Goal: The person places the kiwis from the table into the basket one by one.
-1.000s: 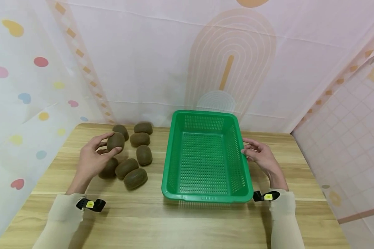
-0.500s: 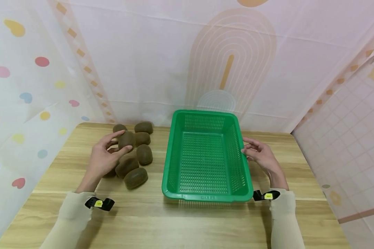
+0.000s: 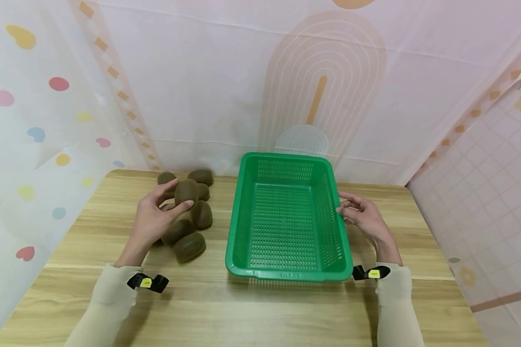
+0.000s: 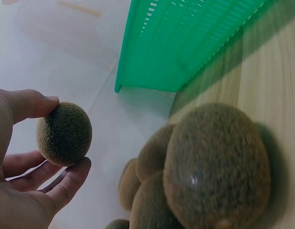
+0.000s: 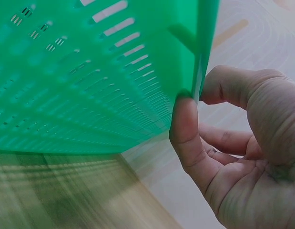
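Between thumb and fingers, my left hand (image 3: 154,215) pinches a brown fuzzy kiwi (image 3: 186,192), raised above the other kiwis. In the left wrist view the held kiwi (image 4: 65,134) is apart from the pile, against the pale backdrop. Several kiwis lie grouped on the table beneath and around the hand, including a near one (image 3: 189,247) and a far one (image 3: 201,177); some are partly hidden. My right hand (image 3: 364,218) pinches the right rim of a green plastic basket (image 3: 288,276). In the right wrist view, thumb and forefinger hold the basket's rim (image 5: 202,52) from both sides.
The wood-grain table (image 3: 260,318) carries everything. A patterned cloth backdrop (image 3: 208,86) rises behind its far edge, with more cloth at left and right. The basket stands right of the kiwis, and bare tabletop separates them.
My left hand has moved to the right with the kiwi, from the pile's left side toward the basket. The right hand and the basket have stayed in place.
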`<action>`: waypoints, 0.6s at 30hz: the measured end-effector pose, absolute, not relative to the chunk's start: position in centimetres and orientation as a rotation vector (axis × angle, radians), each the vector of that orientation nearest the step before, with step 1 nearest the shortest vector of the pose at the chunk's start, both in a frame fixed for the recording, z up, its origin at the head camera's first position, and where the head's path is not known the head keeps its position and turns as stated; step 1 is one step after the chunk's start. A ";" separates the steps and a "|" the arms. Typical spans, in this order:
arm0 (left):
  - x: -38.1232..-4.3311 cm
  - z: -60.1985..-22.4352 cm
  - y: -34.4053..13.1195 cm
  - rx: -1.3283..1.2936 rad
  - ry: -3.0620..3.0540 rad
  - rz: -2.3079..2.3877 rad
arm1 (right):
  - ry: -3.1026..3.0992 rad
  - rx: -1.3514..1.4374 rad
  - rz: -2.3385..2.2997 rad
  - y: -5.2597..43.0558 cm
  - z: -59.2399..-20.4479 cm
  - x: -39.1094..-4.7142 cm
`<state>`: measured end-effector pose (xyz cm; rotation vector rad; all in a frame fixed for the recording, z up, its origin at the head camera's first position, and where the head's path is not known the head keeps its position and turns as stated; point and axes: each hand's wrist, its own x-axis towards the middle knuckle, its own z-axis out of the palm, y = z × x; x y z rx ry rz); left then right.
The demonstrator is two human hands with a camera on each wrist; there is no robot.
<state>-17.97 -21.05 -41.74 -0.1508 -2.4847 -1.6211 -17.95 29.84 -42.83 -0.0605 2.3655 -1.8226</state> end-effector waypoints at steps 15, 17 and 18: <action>-17.8 -40.7 -18.8 -0.184 -2.451 -1.676 | 2.365 -0.023 -1.804 29.8 -42.5 -17.7; -17.7 -40.6 -18.6 -0.182 -2.451 -1.690 | 2.362 -0.009 -1.801 29.8 -42.4 -17.7; -17.7 -40.6 -18.5 -0.181 -2.451 -1.696 | 2.361 -0.003 -1.799 29.7 -42.4 -17.7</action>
